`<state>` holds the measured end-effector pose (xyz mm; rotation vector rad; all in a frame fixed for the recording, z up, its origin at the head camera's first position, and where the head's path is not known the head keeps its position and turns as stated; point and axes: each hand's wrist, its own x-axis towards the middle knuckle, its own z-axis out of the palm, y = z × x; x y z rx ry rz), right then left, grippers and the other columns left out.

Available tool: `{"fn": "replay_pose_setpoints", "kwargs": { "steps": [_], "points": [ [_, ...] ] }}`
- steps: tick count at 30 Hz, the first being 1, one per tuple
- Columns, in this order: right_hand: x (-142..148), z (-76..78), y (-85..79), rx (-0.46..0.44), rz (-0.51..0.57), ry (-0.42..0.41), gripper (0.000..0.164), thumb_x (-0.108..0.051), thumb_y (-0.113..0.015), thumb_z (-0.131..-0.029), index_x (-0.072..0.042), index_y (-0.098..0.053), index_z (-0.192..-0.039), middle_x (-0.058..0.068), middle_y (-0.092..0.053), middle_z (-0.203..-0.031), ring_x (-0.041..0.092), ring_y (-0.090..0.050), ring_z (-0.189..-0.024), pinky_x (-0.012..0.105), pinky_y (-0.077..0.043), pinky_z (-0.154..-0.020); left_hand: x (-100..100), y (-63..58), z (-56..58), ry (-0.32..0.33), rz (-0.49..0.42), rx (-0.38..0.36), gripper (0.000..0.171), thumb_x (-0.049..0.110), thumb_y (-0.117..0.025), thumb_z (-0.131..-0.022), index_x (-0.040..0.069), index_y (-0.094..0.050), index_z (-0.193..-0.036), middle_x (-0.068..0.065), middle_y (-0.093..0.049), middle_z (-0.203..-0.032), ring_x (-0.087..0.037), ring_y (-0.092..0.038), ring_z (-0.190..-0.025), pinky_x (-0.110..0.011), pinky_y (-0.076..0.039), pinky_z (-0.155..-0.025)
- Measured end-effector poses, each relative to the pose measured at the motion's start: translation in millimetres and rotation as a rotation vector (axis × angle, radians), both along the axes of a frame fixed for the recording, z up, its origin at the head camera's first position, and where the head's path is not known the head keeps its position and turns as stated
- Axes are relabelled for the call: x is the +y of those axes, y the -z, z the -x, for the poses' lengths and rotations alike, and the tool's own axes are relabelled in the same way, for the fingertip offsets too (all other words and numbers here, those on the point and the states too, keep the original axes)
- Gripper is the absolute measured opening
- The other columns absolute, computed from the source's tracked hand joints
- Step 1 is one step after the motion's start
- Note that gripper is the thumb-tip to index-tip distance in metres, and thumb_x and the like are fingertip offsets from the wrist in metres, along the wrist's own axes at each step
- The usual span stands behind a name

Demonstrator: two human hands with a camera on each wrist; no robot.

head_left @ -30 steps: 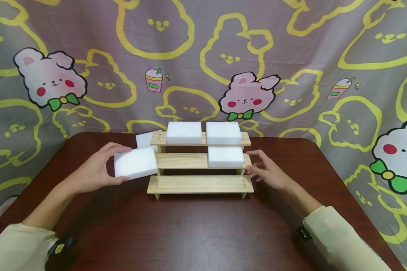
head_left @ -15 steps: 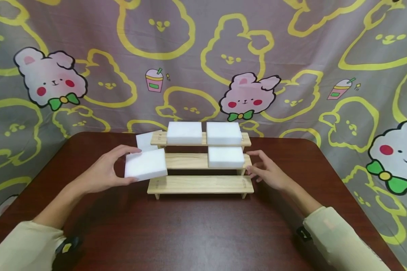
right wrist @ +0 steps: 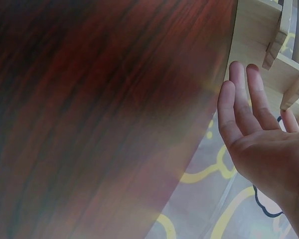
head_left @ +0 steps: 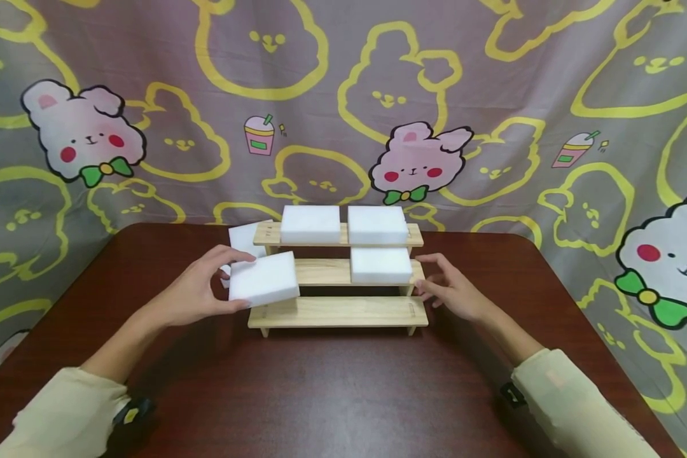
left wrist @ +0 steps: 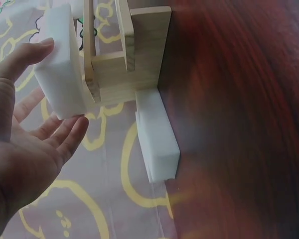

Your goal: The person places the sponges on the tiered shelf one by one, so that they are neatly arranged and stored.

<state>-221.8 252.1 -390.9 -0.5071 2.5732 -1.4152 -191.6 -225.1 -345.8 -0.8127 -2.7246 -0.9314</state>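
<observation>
My left hand (head_left: 197,286) grips a white foam block (head_left: 264,278) by its left side, thumb in front and fingers behind. The block is slightly tilted, in front of the left end of a three-tier wooden display stand (head_left: 338,312). In the left wrist view the held block (left wrist: 62,64) hangs beside the tier ends. At the stand's other end, my right hand (head_left: 455,292) holds the end of the middle tier between thumb and index finger. Its other fingers (right wrist: 241,102) stretch out past the stand in the right wrist view.
Two white blocks sit on the top tier, a left one (head_left: 311,224) and a right one (head_left: 377,224). Another block (head_left: 381,265) is on the middle tier's right. More white blocks (head_left: 245,238) lie behind the stand's left end on the dark table (head_left: 332,394). A patterned curtain (head_left: 320,76) hangs behind.
My left hand has carried the white foam block rightward, from beside the stand to in front of its left end. My right hand has stayed at the stand's right end.
</observation>
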Motion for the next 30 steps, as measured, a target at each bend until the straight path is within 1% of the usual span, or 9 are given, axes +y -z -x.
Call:
{"fn": "replay_pose_setpoints", "kwargs": {
  "steps": [2,5,9,12,19,23,26,30],
  "points": [
    [0,0.0,-0.2,-0.001,0.001,0.001,0.052,-0.016,-0.058,-0.107,-0.005,-0.034,-0.152,0.027,-0.071,-0.103,0.025,-0.075,-0.091,0.039,-0.056,-0.071,3,-0.5,1.9,0.017,-0.009,0.016,0.065,0.02,-0.094,-0.074,0.009,-0.064,-0.131,-0.011,-0.063,-0.126,-0.021,-0.057,-0.104,-0.026,-0.056,-0.081],
    [0,0.0,-0.3,-0.002,-0.002,0.003,0.052,-0.016,-0.058,-0.107,-0.005,-0.034,-0.152,0.027,-0.071,-0.103,0.024,-0.074,-0.091,0.039,-0.057,-0.071,8,-1.7,3.9,0.035,-0.009,0.028,0.064,0.021,-0.094,-0.075,0.009,-0.064,-0.13,-0.011,-0.065,-0.127,-0.022,-0.058,-0.106,-0.031,-0.055,-0.083],
    [0,-0.5,-0.5,-0.005,-0.003,0.006,0.052,-0.016,-0.058,-0.107,-0.005,-0.034,-0.152,0.027,-0.071,-0.103,0.022,-0.074,-0.09,0.038,-0.057,-0.071,13,-2.7,5.2,0.034,0.016,0.025,0.064,0.021,-0.093,-0.075,0.009,-0.064,-0.13,-0.012,-0.066,-0.129,-0.025,-0.06,-0.109,-0.041,-0.055,-0.087],
    [-1,-0.9,-0.5,-0.003,0.005,0.0,0.052,-0.015,-0.057,-0.107,-0.004,-0.034,-0.152,0.027,-0.071,-0.102,0.021,-0.074,-0.089,0.038,-0.057,-0.071,18,-2.6,6.4,0.032,0.027,0.024,0.063,0.02,-0.093,-0.075,0.008,-0.064,-0.13,-0.012,-0.066,-0.129,-0.026,-0.06,-0.111,-0.043,-0.055,-0.088],
    [-2,-1.9,-1.4,0.004,0.016,-0.005,0.052,-0.014,-0.058,-0.106,-0.004,-0.035,-0.152,0.027,-0.072,-0.102,0.021,-0.075,-0.089,0.038,-0.057,-0.07,26,-0.4,10.8,0.043,0.008,0.036,0.062,0.02,-0.093,-0.075,0.009,-0.065,-0.129,-0.013,-0.065,-0.129,-0.026,-0.059,-0.111,-0.041,-0.056,-0.087],
    [-1,-1.4,-0.3,0.011,0.017,-0.006,0.051,-0.014,-0.058,-0.106,-0.004,-0.035,-0.151,0.027,-0.072,-0.102,0.018,-0.074,-0.088,0.038,-0.057,-0.07,29,1.6,14.2,0.047,-0.01,0.046,0.06,0.018,-0.092,-0.076,0.008,-0.065,-0.128,-0.012,-0.065,-0.127,-0.025,-0.06,-0.11,-0.04,-0.057,-0.086],
    [-1,-0.7,0.8,0.013,0.013,-0.002,0.051,-0.014,-0.058,-0.107,-0.003,-0.035,-0.151,0.026,-0.072,-0.101,0.015,-0.074,-0.086,0.038,-0.057,-0.07,32,2.5,15.5,0.043,-0.016,0.038,0.057,0.017,-0.091,-0.077,0.008,-0.066,-0.127,-0.012,-0.064,-0.127,-0.025,-0.061,-0.109,-0.042,-0.057,-0.087],
    [0,-0.1,2.0,0.013,0.008,0.004,0.051,-0.015,-0.058,-0.107,-0.004,-0.035,-0.151,0.026,-0.072,-0.101,0.013,-0.074,-0.085,0.038,-0.057,-0.07,39,3.0,15.8,0.041,-0.034,0.005,0.054,0.014,-0.091,-0.078,0.008,-0.066,-0.125,-0.014,-0.062,-0.13,-0.026,-0.063,-0.103,-0.045,-0.057,-0.087]
  ]
}}
